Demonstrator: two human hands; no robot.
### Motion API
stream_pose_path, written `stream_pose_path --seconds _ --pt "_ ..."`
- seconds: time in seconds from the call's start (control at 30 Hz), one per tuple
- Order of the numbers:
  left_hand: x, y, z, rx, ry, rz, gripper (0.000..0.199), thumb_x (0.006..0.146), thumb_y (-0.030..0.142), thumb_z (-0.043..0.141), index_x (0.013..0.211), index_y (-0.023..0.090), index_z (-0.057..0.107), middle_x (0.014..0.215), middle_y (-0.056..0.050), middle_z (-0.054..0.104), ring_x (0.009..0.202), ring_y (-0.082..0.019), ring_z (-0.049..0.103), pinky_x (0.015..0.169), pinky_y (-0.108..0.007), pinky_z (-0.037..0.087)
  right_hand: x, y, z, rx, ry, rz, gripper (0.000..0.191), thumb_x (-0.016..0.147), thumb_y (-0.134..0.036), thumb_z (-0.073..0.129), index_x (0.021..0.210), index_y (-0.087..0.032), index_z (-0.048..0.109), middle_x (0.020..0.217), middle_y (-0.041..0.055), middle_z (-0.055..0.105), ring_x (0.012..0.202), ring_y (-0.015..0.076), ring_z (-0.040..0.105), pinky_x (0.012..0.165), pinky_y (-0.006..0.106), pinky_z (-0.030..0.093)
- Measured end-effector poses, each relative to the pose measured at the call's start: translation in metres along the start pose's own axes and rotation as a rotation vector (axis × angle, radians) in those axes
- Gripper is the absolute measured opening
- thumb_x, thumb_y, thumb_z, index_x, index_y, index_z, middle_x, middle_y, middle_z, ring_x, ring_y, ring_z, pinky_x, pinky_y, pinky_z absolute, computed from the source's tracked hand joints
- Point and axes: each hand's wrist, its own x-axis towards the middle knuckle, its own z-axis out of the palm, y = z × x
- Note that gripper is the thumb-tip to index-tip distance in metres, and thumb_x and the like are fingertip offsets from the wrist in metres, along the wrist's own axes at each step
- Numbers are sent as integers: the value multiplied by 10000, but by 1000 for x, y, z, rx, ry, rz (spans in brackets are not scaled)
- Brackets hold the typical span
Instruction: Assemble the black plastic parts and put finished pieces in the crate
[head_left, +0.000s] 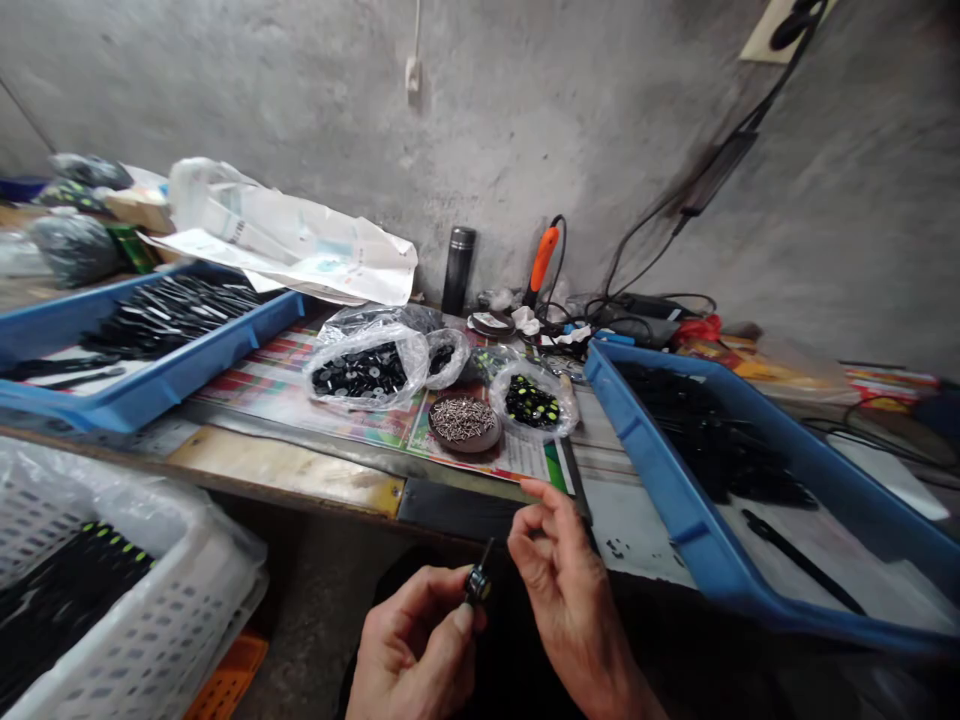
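Note:
My left hand (424, 645) pinches a small dark part (478, 583) between thumb and fingertips, with a thin pin sticking up from it. Just right of the part, my right hand (566, 590) is raised with its index finger stretched out; its thumb and other fingers are curled, and whether something tiny lies between them cannot be seen. Beyond the hands, a round brown dish (465, 425) holds small metal screws. Beside it are a plastic bag of black discs (367, 372) and a bag of black and yellow-green pieces (534, 400).
Blue trays with black parts stand left (142, 385) and right (701, 540). A white basket (172, 590) is at lower left. Against the wall are a dark flask (459, 270), an orange-handled tool (541, 260) and cables.

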Motion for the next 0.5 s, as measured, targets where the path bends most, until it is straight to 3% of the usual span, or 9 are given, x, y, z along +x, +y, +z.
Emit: stream_pose_path --seconds 0.13,0.27,0.43,0.5 --pt "-1 3 0 10 5 -20 485 603 547 870 813 127 746 499 52 479 395 -14 329 405 -153 231 0 0 1 -54 -61 -32 411 1052 -492 474 1374 -244 418 939 19 569 655 136 619 590 173 545" --pt "-3 6 0 26 29 24 476 606 537 871 813 128 745 601 -4 602 398 -14 361 403 -162 247 1 0 3 17 45 -18 315 1055 -431 481 1297 -234 439 833 -19 513 542 109 552 501 146 504" --pt "-5 9 2 29 37 2 504 580 557 876 815 127 758 502 45 497 400 -20 355 409 -149 244 -3 -1 8 49 -9 -33 473 991 -564 593 1290 -223 459 875 -2 524 566 119 550 487 157 517" --pt "-5 10 2 32 35 33 494 585 549 876 813 126 759 568 9 568 415 -28 385 407 -153 249 -2 -2 8 87 33 -39 435 1007 -564 578 1261 -235 453 856 -14 520 581 119 560 498 151 521"
